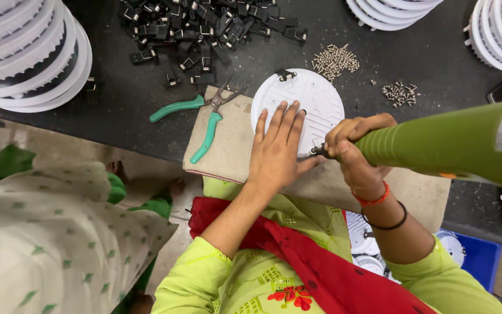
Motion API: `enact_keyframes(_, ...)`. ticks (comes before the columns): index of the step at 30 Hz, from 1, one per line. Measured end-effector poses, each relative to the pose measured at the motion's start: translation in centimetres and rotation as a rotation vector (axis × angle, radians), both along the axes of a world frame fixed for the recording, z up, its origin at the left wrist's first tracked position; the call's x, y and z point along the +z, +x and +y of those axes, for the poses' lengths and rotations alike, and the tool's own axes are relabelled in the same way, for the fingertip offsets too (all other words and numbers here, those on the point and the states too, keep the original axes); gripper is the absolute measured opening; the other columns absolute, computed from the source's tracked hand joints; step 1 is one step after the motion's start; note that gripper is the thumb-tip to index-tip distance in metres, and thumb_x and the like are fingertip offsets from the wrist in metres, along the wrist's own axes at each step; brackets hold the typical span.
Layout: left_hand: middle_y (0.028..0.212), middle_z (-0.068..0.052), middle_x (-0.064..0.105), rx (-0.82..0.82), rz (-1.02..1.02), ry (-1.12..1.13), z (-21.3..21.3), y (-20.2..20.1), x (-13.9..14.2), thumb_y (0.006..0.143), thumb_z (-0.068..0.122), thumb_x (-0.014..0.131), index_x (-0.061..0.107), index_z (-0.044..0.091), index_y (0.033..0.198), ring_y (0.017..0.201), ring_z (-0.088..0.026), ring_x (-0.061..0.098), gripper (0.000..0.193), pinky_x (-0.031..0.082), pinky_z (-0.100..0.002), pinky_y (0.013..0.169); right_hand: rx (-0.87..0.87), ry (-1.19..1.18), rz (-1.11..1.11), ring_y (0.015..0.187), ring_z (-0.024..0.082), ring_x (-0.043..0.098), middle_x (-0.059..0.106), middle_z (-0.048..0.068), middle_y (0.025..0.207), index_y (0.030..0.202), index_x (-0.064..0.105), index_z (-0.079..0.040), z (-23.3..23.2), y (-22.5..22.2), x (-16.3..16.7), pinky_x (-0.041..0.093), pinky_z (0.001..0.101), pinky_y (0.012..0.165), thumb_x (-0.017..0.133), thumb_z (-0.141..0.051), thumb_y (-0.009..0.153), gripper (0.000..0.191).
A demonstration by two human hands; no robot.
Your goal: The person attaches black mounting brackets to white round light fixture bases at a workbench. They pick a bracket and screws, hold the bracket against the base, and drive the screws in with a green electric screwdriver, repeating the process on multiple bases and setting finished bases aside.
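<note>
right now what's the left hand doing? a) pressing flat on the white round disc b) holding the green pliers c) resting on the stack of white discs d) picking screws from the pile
a: the left hand lies palm-down, fingers spread, on the white round disc, while the green-handled pliers lie untouched on the cardboard pad to its left.

1. The round housing (306, 102) looks like white matt plastic, ribbed.
2. The electric screwdriver (448, 145) has a green, smooth plastic body.
3. The mat (228, 145) looks like coarse beige cloth.
4. The far screws (334, 60) are shiny metal.
</note>
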State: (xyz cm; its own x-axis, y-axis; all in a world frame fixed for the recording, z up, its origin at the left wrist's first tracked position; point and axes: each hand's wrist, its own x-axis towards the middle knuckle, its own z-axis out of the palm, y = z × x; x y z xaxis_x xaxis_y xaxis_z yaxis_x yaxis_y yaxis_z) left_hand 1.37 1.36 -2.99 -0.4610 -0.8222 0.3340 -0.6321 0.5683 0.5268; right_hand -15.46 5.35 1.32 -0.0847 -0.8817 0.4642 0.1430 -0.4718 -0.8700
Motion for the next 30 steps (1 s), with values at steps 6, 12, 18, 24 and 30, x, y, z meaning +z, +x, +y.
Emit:
enact_keyframes(6,0.157,-0.013,0.044,0.008,-0.026,-0.003,-0.1,0.0,0.2,0.072,0.06,0.08,0.049,-0.001,0.146,0.151,-0.029,0.034,0.1,0.017,-0.053,0.127,0.044,0.048,0.075,0.068,0.019,0.058,0.057,0.012,0.077,0.11,0.043,-0.005,-0.6,0.0,0.3,0.056,0.0344,0.068,0.057,0.007,0.097,0.023)
enact_keyframes(12,0.156,-0.015,0.043,-0.059,-0.048,-0.01,1.4,1.9,0.2,0.07,0.061,0.082,0.045,-0.004,0.148,0.15,-0.033,0.032,0.108,0.016,-0.056,0.124,0.141,0.048,-0.099,0.074,0.021,0.062,0.06,0.013,0.08,0.116,0.046,-0.004,-1.8,-0.5,2.2,0.056,0.0362,0.077,0.066,-0.002,0.099,0.026)
enact_keyframes(18,0.157,-0.016,0.046,-0.23,-0.142,-0.085,6.2,6.1,0.9,0.065,0.018,0.078,0.051,0.003,0.146,0.149,-0.039,0.037,0.087,0.026,-0.056,0.122,-0.054,-0.061,-0.054,0.092,0.025,0.067,0.066,0.018,0.106,0.129,0.052,0.001,-0.3,-1.2,4.5,0.058,0.0377,0.088,0.074,-0.016,0.101,0.04)
enact_keyframes(24,0.138,-0.015,0.061,-0.298,0.317,-0.078,5.1,8.9,4.2,0.075,0.012,0.068,0.056,0.006,0.133,0.137,-0.038,0.051,0.06,0.035,-0.055,0.118,-0.008,-0.066,0.166,0.128,0.025,0.054,0.056,0.017,0.134,0.148,0.04,-0.001,4.0,-2.4,2.8,0.043,0.0383,0.114,0.062,-0.037,0.101,0.063)
enact_keyframes(30,0.127,-0.018,0.071,-0.085,0.675,0.847,3.2,4.4,5.8,0.099,0.024,0.062,0.061,-0.002,0.137,0.118,-0.026,0.065,0.046,0.049,-0.035,0.103,-0.377,0.567,0.085,0.096,0.013,0.065,0.071,0.005,0.104,0.129,0.068,-0.005,9.1,-4.6,-3.4,0.055,0.031,0.085,0.069,-0.022,0.096,0.037)
